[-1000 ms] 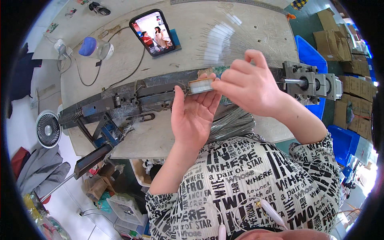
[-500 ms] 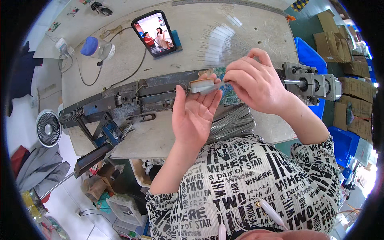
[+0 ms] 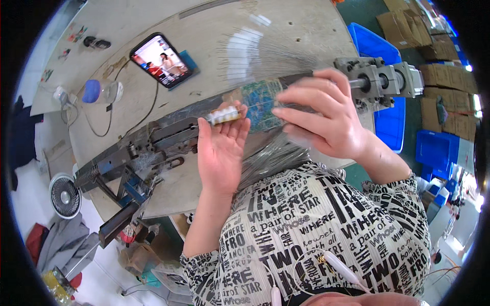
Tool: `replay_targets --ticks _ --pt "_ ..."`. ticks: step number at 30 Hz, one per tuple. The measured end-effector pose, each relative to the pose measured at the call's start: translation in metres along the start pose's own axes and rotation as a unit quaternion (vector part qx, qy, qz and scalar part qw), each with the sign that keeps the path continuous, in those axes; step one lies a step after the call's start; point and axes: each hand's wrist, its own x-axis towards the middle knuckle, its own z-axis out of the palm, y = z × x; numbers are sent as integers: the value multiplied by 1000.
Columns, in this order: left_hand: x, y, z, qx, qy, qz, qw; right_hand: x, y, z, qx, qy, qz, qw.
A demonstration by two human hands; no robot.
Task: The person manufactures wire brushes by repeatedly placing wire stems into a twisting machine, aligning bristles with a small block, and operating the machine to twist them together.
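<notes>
My left hand is palm up in front of the metal bench device. Between its thumb and fingers rests a small white ridged piece with a tan edge; its exact kind is unclear. To its right, my right hand hovers above a green and blue patterned pad, with its fingers smeared by motion. Whether it pinches something thin cannot be made out. A bundle of thin grey wires lies between my body and the pad.
A long dark metal device runs across the bench to clamp blocks at the right. Beyond my hands lie fanned thin wires with white strips. A propped phone and a blue-lidded jar stand at the far left.
The view has turned and shifted. The white piece in my left hand now shows a ridged side. My right hand, which pinched a thin translucent strip at the piece, is now apart from it and blurred.
</notes>
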Motion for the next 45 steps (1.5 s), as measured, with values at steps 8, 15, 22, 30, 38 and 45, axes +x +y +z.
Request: replay_targets --ticks 8,15,22,30,38,45 --pt "-30 -18 -38 230 38 -3 972 -85 20 24 264 -197 281 901" --pt "-173 56 -203 -14 410 216 886 -102 13 46 212 -307 321 870" --pt "-200 103 -251 57 485 355 797 -97 11 41 215 -265 349 873" --pt "-188 88 -227 76 566 345 744 -115 -3 48 238 -263 414 838" --pt "-97 4 -110 230 315 154 908 -147 4 53 199 -140 471 848" --pt "-62 14 -31 731 -88 420 530 -76 12 -44 493 162 454 724"
